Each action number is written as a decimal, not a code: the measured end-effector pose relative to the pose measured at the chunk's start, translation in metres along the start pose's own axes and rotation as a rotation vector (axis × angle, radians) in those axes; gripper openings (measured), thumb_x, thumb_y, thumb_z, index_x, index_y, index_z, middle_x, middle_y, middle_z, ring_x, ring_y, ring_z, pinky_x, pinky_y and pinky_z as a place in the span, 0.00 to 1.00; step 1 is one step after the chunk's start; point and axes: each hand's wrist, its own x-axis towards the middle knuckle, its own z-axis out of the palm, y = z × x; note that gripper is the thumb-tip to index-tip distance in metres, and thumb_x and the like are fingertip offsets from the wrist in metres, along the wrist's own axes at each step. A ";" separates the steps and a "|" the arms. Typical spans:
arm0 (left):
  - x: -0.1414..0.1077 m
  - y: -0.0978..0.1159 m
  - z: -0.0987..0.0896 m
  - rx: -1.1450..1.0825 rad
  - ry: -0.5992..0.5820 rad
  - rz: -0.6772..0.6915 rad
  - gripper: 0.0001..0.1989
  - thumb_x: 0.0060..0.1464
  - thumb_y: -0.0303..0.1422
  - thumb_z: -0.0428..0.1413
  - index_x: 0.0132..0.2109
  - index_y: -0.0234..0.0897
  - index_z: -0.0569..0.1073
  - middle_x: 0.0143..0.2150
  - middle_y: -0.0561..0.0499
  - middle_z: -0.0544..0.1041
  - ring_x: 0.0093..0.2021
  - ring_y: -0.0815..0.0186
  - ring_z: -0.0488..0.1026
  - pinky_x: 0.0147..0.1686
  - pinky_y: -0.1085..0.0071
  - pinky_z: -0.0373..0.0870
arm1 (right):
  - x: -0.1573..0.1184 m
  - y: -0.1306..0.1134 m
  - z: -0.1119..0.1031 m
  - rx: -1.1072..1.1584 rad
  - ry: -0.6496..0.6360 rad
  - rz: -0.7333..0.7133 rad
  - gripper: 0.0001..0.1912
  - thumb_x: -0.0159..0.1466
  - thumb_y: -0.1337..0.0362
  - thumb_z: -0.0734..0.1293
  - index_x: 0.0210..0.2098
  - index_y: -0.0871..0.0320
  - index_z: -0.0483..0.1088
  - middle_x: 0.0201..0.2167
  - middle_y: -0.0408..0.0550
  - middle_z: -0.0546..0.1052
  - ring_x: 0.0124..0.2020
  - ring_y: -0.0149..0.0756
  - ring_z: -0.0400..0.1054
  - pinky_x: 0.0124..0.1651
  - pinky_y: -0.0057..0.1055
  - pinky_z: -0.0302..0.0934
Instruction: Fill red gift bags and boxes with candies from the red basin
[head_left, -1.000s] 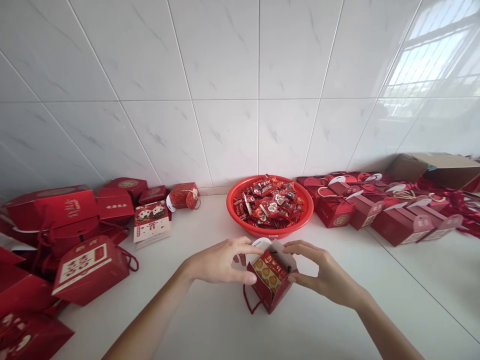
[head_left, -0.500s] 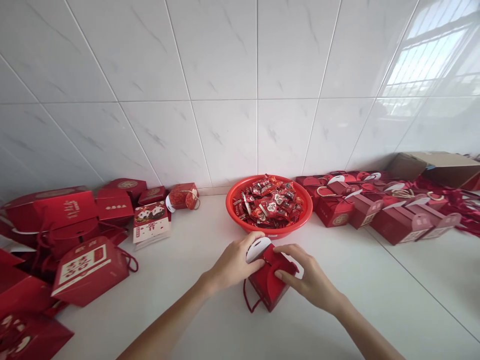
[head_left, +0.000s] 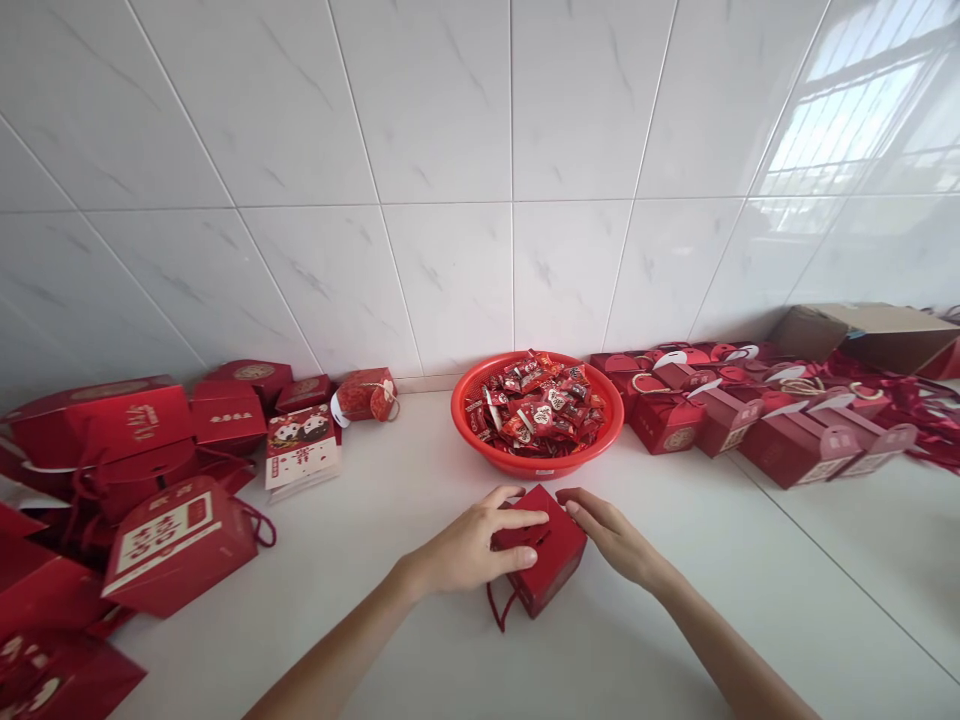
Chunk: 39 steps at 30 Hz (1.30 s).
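Observation:
A red cardboard gift box [head_left: 551, 560] sits on the white counter in front of me, its top now a flat red panel with small slots. My left hand [head_left: 480, 540] rests over the left part of that top, thumb and fingers stretched out and apart. At the box's far right corner is my right hand [head_left: 611, 530], fingers extended and slightly bent; whether the fingertips touch the side is hard to tell. A dark red cord handle [head_left: 501, 608] hangs from the left side onto the counter.
Just beyond the box stands a red plastic basket [head_left: 466, 440] heaped with wrapped candies [head_left: 540, 405]. Folded red boxes [head_left: 180, 540] pile up at left, beside a panda-printed box [head_left: 304, 450]. Several finished-looking boxes [head_left: 667, 425] stand at right before an open carton [head_left: 862, 325]. A tiled wall backs the counter.
The round flaps and white-lined edge on the box's top have been folded down, leaving a flat panel. My right hand has shifted off the top to the right side; my left hand has spread over it.

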 end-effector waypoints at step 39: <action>-0.008 0.086 -0.045 -0.608 0.125 0.194 0.27 0.60 0.41 0.57 0.64 0.44 0.66 0.67 0.45 0.65 0.63 0.53 0.66 0.59 0.56 0.68 | 0.001 -0.119 -0.016 -0.030 0.008 -0.325 0.16 0.62 0.60 0.68 0.49 0.55 0.68 0.30 0.42 0.76 0.33 0.35 0.72 0.42 0.36 0.68</action>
